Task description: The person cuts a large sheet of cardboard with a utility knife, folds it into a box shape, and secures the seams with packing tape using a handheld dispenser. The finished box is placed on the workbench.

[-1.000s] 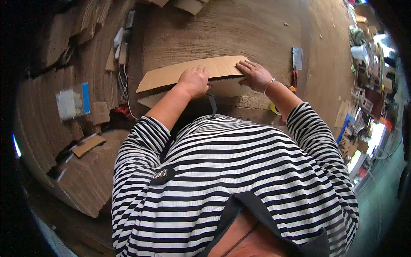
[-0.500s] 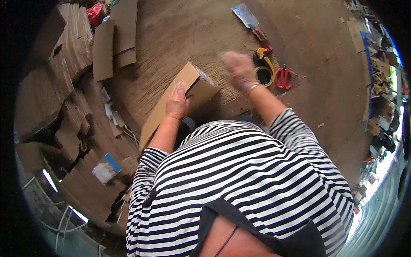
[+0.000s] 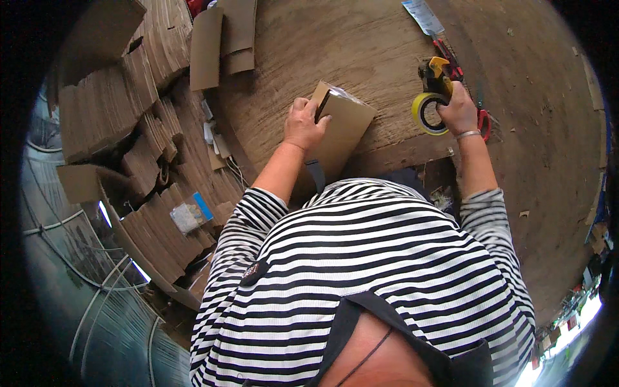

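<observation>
My left hand [image 3: 304,124] grips the top edge of a brown cardboard box [image 3: 347,134], its fingers bent over the narrow side. The box leans close to my body, and something clear and shiny shows at its far end. Over to the right, my right hand [image 3: 461,111] is closed round a yellow and black tape dispenser [image 3: 438,71] that carries a roll of yellow tape [image 3: 416,116]. Partly behind that hand lie red-handled scissors [image 3: 485,124]. A red and black handled tool [image 3: 449,55] rests just beyond the dispenser.
Stacked cardboard sheets [image 3: 106,106] fill the left side. Two loose cardboard pieces [image 3: 206,48] lie on the wooden table [image 3: 335,39] at the far left. A small clear packet with a blue strip [image 3: 191,214] sits on the cardboard. A pale blue and white packet [image 3: 422,16] lies at the back.
My right hand, blurred and apart from the tools before, now holds the tape dispenser. On the box, my left hand's fingers have shifted to its edge. The whole view has swung.
</observation>
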Demonstrator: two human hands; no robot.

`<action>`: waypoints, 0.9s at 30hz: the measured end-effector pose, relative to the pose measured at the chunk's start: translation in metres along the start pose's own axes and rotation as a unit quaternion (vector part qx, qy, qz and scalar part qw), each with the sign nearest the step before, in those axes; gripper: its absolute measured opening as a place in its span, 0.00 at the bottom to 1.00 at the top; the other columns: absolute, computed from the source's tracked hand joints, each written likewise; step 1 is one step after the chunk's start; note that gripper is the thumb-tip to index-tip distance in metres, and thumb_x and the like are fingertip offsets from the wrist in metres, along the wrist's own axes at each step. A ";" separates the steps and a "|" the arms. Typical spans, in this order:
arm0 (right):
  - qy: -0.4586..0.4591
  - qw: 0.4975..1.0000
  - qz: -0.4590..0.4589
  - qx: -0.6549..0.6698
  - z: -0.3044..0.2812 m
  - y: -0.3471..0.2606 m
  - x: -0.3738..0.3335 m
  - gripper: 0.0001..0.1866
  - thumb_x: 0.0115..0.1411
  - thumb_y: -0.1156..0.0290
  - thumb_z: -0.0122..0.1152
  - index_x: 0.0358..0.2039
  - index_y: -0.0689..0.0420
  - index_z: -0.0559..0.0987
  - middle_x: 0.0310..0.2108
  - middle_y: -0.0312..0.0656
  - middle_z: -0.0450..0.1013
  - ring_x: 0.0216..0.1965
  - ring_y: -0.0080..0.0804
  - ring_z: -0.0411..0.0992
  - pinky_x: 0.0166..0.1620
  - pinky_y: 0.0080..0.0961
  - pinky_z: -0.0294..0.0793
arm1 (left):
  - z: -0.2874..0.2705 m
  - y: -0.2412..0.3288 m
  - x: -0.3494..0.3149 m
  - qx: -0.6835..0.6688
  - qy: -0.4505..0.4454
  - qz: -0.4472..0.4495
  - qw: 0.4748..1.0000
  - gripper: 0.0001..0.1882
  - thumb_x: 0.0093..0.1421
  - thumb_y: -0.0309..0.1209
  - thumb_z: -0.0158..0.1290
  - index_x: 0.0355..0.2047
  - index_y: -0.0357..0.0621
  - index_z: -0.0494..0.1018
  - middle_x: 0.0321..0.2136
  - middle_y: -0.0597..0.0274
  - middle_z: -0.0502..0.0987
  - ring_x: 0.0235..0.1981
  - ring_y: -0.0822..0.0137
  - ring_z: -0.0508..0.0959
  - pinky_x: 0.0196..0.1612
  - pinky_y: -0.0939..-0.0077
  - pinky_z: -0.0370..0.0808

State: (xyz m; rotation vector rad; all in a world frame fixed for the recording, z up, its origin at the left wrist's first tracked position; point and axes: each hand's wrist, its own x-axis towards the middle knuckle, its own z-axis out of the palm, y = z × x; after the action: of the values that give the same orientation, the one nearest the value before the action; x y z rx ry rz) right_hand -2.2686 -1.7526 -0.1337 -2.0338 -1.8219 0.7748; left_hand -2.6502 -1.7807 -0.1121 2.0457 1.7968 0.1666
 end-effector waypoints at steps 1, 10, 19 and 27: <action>0.076 0.993 -0.073 0.059 -0.005 -0.009 -0.011 0.32 0.48 0.76 0.67 0.54 0.57 0.66 0.52 0.53 0.71 0.52 0.50 0.72 0.53 0.39 0.73 | -0.006 0.005 0.001 -0.014 -0.030 -0.027 0.999 0.26 0.51 0.39 0.63 0.50 0.48 0.71 0.42 0.52 0.70 0.45 0.51 0.73 0.48 0.60 0.73; -0.194 0.837 0.089 0.503 0.002 -0.104 -0.057 0.42 0.45 0.76 0.63 0.63 0.63 0.58 0.56 0.44 0.66 0.58 0.34 0.65 0.61 0.28 0.62 | 0.003 -0.021 0.004 -0.121 -0.017 0.047 0.991 0.30 0.52 0.39 0.62 0.56 0.51 0.70 0.42 0.53 0.74 0.42 0.51 0.77 0.44 0.63 0.75; 0.052 0.948 -0.259 0.178 0.100 -0.147 -0.060 0.46 0.37 0.79 0.72 0.60 0.57 0.64 0.47 0.52 0.71 0.46 0.52 0.73 0.49 0.37 0.75 | 0.006 -0.030 0.007 -0.330 0.015 0.061 0.942 0.27 0.50 0.32 0.60 0.53 0.43 0.72 0.42 0.51 0.76 0.44 0.54 0.77 0.47 0.66 0.75; -0.022 0.949 -0.301 0.089 0.079 -0.173 -0.050 0.50 0.33 0.82 0.70 0.63 0.52 0.66 0.34 0.47 0.70 0.30 0.44 0.70 0.34 0.34 0.73 | -0.009 -0.045 0.026 -0.784 -0.236 -0.169 0.549 0.20 0.67 0.41 0.49 0.47 0.36 0.75 0.30 0.72 0.72 0.26 0.81 0.61 0.35 0.88 0.64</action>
State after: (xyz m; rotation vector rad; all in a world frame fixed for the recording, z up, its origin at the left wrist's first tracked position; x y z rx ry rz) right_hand -2.4580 -1.7859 -0.0918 -1.2422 -2.1375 0.7598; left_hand -2.6904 -1.7496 -0.1256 0.3101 0.8058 0.6963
